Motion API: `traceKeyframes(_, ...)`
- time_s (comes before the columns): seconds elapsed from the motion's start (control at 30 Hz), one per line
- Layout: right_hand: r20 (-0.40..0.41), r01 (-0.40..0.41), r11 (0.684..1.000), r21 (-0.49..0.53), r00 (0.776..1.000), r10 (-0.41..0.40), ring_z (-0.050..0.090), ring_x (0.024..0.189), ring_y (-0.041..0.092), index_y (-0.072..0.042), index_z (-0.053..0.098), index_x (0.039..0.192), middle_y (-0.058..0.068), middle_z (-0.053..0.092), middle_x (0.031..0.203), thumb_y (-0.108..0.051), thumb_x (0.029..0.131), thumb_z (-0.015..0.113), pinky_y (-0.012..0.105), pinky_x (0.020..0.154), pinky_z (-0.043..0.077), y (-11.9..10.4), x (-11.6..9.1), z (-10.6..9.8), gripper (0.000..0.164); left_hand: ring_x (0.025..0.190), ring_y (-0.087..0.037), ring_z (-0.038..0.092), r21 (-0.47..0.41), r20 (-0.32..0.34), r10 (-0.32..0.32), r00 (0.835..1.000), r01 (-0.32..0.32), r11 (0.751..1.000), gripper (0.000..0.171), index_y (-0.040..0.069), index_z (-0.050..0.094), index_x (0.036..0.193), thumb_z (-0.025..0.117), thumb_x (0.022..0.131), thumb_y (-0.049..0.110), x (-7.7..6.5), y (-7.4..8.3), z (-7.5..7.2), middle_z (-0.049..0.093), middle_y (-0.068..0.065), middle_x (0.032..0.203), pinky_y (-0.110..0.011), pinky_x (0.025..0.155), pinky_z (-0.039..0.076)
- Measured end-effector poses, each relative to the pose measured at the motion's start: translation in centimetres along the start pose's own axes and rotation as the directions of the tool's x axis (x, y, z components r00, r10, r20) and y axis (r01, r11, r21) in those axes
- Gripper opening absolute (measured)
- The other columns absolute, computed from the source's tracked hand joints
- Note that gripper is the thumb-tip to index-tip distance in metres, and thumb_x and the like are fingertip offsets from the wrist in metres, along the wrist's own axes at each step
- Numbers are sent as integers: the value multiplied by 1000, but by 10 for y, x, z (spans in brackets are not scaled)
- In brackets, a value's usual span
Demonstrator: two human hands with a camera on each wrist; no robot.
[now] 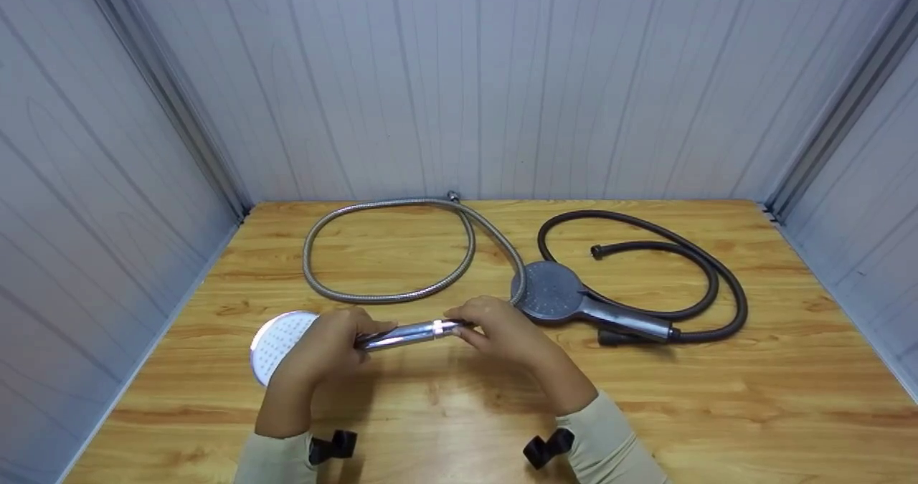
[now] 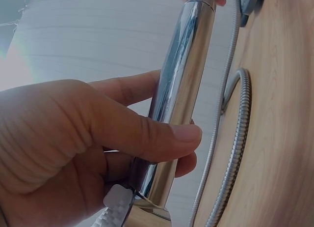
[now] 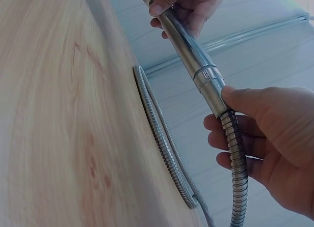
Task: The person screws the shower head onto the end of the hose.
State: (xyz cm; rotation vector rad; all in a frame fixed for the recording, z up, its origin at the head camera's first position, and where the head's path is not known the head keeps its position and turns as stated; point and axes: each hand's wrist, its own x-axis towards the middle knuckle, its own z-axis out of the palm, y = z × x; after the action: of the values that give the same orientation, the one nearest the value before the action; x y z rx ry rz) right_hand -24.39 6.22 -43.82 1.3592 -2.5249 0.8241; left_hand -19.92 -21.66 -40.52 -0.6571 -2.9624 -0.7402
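Note:
A chrome shower head with a round white spray face hangs over the front left of the table. My left hand grips its shiny handle, thumb on one side and fingers round the other. At the handle's far end, my right hand pinches the chrome hose nut between thumb and fingers, and the nut sits against the handle end. From the nut a silver metal hose runs past the right fingers. The rest of that hose loops on the table behind the hands.
On the right lies a dark grey shower head with a black hose coiled behind it; the silver hose crosses its edge. White panel walls close the wooden table at the back and sides.

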Motion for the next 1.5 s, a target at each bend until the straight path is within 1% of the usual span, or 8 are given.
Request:
traceKeyframes(0.13, -20, -21, 999, 37, 1000, 22, 63, 95, 19, -4, 67, 118, 7, 67, 107, -14, 92, 68, 32, 84, 51, 0, -1, 1, 28, 66, -13, 45, -5, -4, 13, 1000, -13, 1000, 58, 16, 75, 113, 66, 67, -17, 0, -2, 0, 62, 8, 77, -28, 56, 39)
traceKeyframes(0.27, -48, -15, 999, 45, 999, 17, 63, 95, 19, -7, 65, 112, 6, 64, 106, -10, 86, 74, 31, 83, 51, 0, -1, 1, 27, 65, -12, 44, -14, -1, 6, 1000, -6, 1000, 57, 17, 75, 113, 66, 67, -17, 0, -1, 0, 60, 9, 75, -27, 55, 38)
traceKeyframes(0.4, -63, -5, 999, 39, 998, 7, 62, 94, 17, -8, 65, 108, 4, 63, 102, -6, 85, 74, 30, 81, 52, 0, 0, 2, 25, 65, -12, 45, -26, 5, -9, 1000, 9, 1000, 59, 17, 76, 112, 65, 66, -18, 0, 0, 0, 60, 9, 75, -27, 55, 38)
traceKeyframes(0.53, -70, 11, 999, 42, 998, -8, 62, 93, 16, -9, 66, 106, 3, 63, 101, -5, 84, 74, 30, 80, 51, 1, 0, 3, 24, 65, -12, 45, -32, 2, -5, 1000, 5, 999, 58, 16, 76, 112, 65, 66, -18, 1, 0, 0, 61, 9, 75, -27, 55, 39)
traceKeyframes(0.83, -67, 49, 998, 33, 997, -47, 61, 90, 16, -8, 68, 106, 3, 66, 100, -6, 87, 72, 31, 79, 51, 3, 0, 2, 20, 66, -13, 45, -36, 11, -5, 1000, 5, 999, 57, 14, 75, 114, 67, 67, -18, 0, -1, 0, 61, 8, 76, -27, 56, 39)
traceKeyframes(1.1, -54, 60, 998, 7, 997, -60, 62, 89, 16, -6, 69, 110, 4, 68, 99, -9, 91, 68, 31, 79, 50, 3, 1, 2, 19, 66, -12, 46, -29, -19, 36, 999, -36, 999, 58, 15, 76, 111, 64, 66, -19, -1, -2, 0, 64, 7, 78, -26, 55, 40)
traceKeyframes(1.27, -46, 53, 999, 1, 998, -53, 63, 90, 17, -5, 69, 112, 5, 68, 99, -9, 92, 66, 32, 80, 51, 2, 0, 2, 20, 66, -12, 46, -31, -18, 19, 1000, -20, 999, 58, 15, 76, 112, 66, 65, -19, -1, -2, 0, 64, 6, 80, -27, 56, 41)
traceKeyframes(1.5, -31, 51, 998, -48, 998, -52, 64, 95, 21, -3, 69, 115, 7, 69, 102, -11, 94, 63, 35, 85, 50, 0, 1, 1, 23, 67, -13, 46, -20, -11, 8, 1000, -8, 1000, 58, 15, 74, 114, 67, 67, -18, -2, -1, -1, 63, 7, 79, -27, 57, 40)
